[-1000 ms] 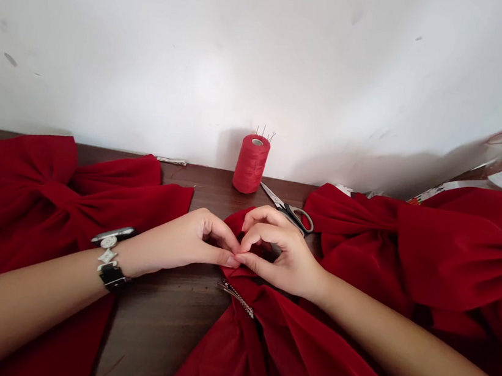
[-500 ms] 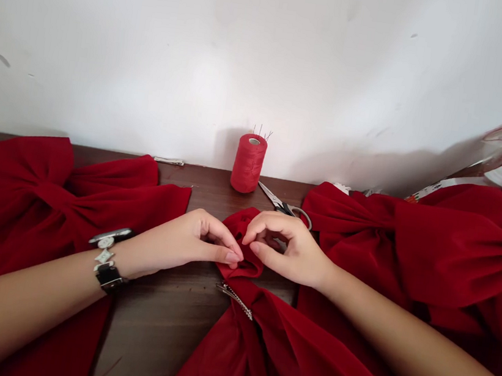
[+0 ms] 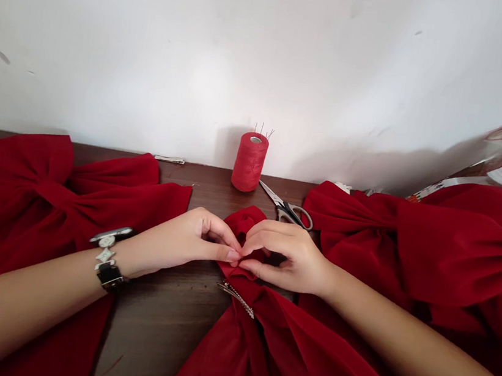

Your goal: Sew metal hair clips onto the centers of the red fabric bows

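Two hands are on one piece of cloth. On my feed, the left hand (image 3: 184, 238) and right hand (image 3: 288, 257) meet at the tips, their fingers (image 3: 228, 253) curled and pressed in, pinching a small gathered tuft of red fabric (image 3: 244, 221). Contact is partly hidden by the fingers themselves. The tuft sits between the fingers, rising just beyond them, with a little showing on my side. It looks continuous with the large red fabric bow (image 3: 285, 353) just nearer me than the fingers. A metal clip (image 3: 235, 299) lies on that bow, just below the fingers.

Handling, my read: light, soft, limp, a bit slippery, and unlikely to hold a fold unaided. Best hold is the thick base of the gather, pads on both sides, not a loose edge.

Beyond the fingers are a spool of red thread (image 3: 249, 162) with thin pins (image 3: 263, 129) in its top and steel scissors (image 3: 287, 210), both on the dark wood worktop (image 3: 154, 323). Two more red bows lie out to the sides: one (image 3: 14, 194) left of the fingers, one (image 3: 432, 249) right.
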`<state>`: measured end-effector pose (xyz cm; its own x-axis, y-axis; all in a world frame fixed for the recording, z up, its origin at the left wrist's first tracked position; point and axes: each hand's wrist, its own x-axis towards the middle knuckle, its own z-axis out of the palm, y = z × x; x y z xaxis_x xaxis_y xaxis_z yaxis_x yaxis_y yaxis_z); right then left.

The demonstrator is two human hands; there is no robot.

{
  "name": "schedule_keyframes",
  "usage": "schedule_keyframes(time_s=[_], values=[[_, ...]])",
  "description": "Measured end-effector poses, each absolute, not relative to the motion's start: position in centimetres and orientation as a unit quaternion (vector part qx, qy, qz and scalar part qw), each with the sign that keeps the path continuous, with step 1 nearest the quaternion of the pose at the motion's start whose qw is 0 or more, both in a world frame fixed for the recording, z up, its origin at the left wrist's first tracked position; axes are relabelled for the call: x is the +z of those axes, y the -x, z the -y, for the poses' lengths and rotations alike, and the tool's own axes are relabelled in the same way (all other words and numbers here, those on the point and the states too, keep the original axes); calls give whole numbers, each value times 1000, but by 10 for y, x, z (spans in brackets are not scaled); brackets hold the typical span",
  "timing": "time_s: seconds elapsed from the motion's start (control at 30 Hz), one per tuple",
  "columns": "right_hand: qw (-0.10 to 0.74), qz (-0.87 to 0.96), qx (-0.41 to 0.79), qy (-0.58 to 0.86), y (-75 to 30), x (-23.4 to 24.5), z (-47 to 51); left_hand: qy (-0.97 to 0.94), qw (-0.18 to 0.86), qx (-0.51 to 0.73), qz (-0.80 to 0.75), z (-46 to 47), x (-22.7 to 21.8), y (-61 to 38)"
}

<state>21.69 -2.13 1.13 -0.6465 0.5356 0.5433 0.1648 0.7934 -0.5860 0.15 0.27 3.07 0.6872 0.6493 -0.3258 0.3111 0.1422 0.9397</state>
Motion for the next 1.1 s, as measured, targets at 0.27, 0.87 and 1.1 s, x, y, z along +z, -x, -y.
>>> schedule_keyframes(time_s=[0.27, 0.87, 1.1], values=[[360, 900, 159, 187, -218, 12, 23, -631, 666, 113, -380, -2, 33, -2], [301, 934, 27, 187, -207, 15, 37, -649, 656, 124, -366, -3, 29, 1], [356, 908, 133, 176, -215, 13, 27, -636, 666, 129, -367, -6, 29, 0]])
